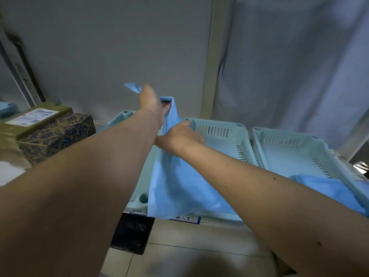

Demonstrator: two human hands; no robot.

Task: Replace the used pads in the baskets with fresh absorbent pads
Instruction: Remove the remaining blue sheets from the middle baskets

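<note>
A large blue absorbent pad drapes from my hands down over the front of a pale green basket. My left hand grips the pad's upper edge, raised above the basket, with a corner sticking out past my fingers. Lower down, my right hand pinches the same pad near the basket's back left corner. A second pale green basket stands to the right, with another blue pad crumpled in its near part. A third basket shows partly behind my left arm.
A patterned box with an olive parcel on top stands at the left. A grey wall and a pale curtain are behind the baskets. Tiled floor and a dark gap lie below the shelf edge.
</note>
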